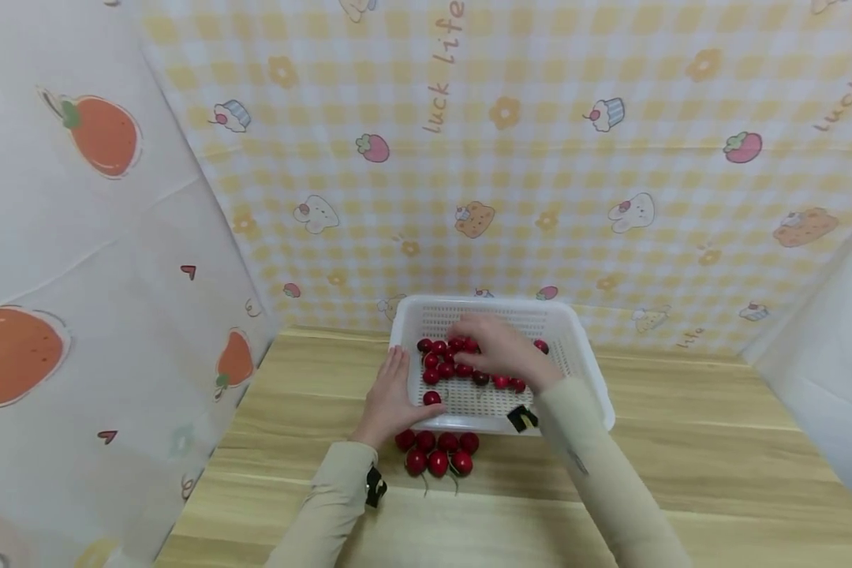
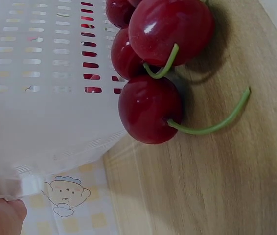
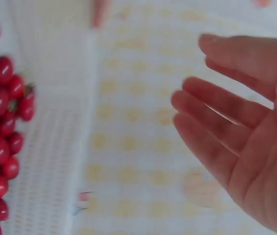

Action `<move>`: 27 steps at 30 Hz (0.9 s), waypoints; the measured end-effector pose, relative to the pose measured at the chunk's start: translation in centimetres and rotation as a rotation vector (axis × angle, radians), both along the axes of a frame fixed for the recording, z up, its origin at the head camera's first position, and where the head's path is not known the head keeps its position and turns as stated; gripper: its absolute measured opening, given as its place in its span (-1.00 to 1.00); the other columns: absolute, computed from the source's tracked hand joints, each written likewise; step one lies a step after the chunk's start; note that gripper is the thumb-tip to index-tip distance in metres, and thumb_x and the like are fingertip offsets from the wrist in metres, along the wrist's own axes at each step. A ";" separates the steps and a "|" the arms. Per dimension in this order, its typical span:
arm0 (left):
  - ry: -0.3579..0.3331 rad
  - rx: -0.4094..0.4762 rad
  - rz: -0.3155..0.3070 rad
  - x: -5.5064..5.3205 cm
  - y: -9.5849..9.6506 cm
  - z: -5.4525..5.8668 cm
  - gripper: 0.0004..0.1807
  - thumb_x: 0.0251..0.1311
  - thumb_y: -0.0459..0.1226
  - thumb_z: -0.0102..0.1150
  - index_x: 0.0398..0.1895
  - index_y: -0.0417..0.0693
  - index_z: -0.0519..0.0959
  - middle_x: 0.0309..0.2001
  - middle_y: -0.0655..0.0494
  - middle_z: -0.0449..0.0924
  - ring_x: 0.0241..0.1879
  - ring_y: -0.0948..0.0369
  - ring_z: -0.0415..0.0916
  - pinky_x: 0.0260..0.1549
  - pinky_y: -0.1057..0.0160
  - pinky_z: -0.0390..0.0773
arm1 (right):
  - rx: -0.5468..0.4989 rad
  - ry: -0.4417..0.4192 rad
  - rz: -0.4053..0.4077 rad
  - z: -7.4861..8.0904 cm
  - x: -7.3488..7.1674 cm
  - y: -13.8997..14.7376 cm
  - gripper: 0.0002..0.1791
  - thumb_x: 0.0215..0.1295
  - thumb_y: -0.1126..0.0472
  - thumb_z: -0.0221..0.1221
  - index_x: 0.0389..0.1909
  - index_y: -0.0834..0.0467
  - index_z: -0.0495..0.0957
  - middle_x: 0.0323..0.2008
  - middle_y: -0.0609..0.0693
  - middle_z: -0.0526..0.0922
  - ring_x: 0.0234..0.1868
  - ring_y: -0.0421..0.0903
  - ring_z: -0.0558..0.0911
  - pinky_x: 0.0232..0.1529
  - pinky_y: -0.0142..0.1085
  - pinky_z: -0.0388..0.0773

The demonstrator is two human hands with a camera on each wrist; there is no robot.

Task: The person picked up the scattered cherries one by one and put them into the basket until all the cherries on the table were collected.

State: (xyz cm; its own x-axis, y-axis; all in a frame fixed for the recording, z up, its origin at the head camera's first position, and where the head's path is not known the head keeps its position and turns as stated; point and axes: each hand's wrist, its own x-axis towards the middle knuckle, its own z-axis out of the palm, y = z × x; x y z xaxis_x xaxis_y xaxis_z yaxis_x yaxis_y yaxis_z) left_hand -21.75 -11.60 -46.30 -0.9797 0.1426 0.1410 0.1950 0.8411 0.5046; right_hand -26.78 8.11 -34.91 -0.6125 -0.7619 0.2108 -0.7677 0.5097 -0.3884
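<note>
A white plastic basket (image 1: 591, 371) with slotted walls stands on the table, with several dark red cherries (image 1: 431, 377) inside, mostly in its left half. My left hand (image 1: 389, 402) rests at the basket's front left corner, fingers straight along the left rim and thumb over the front rim. Over the cherries in the basket hovers my right hand (image 1: 495, 347). Its fingers are loosely bent and apart in the right wrist view, with nothing in them. More cherries (image 2: 150, 108) lie in two rows on the table against the basket's front wall, some with green stems.
The wooden table (image 1: 703, 442) meets a yellow checked cloth (image 1: 539, 205) right behind the basket. A white printed cloth (image 1: 135, 260) hangs along the left side. Each sleeve has a black clip (image 1: 375, 487) near the wrist.
</note>
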 end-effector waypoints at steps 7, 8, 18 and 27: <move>-0.002 -0.013 -0.001 0.1 -0.2 0.2 0.24 -0.26 0.28 0.25 0.34 -0.37 0.01 0.39 -0.22 -0.12 0.39 -0.03 -0.23 0.32 0.05 -0.05 | -0.043 0.033 0.137 -1.5 8.3 2.4 -0.69 0.03 0.23 0.27 -0.15 0.15 0.57 -0.19 -0.05 0.62 -0.17 -0.19 0.59 -0.11 -0.40 0.54; -0.011 -0.015 0.001 0.2 -0.2 0.3 0.24 -0.26 0.29 0.25 0.34 -0.36 0.00 0.39 -0.21 -0.13 0.40 -0.02 -0.24 0.33 0.06 -0.06 | -0.030 0.022 0.149 -2.3 9.2 2.5 -0.70 0.03 0.21 0.27 -0.15 0.14 0.57 -0.20 -0.06 0.62 -0.18 -0.21 0.59 -0.11 -0.42 0.53; -0.026 -0.010 0.005 0.2 0.1 0.4 0.26 -0.27 0.31 0.23 0.36 -0.33 -0.03 0.40 -0.18 -0.16 0.40 0.01 -0.26 0.33 0.08 -0.07 | 0.156 -0.002 0.042 -10.1 12.1 2.3 -0.59 0.02 0.20 0.28 -0.05 0.17 0.53 0.04 0.08 0.48 0.04 -0.03 0.49 0.03 -0.25 0.49; -0.020 0.008 0.012 0.4 0.1 0.4 0.27 -0.29 0.32 0.24 0.35 -0.33 -0.01 0.40 -0.18 -0.15 0.40 0.00 -0.24 0.32 0.06 -0.05 | 0.199 0.023 -0.054 -13.7 10.5 2.8 -0.44 -0.18 0.42 0.27 0.00 0.19 0.52 0.20 0.16 0.34 0.13 0.10 0.42 0.07 -0.12 0.45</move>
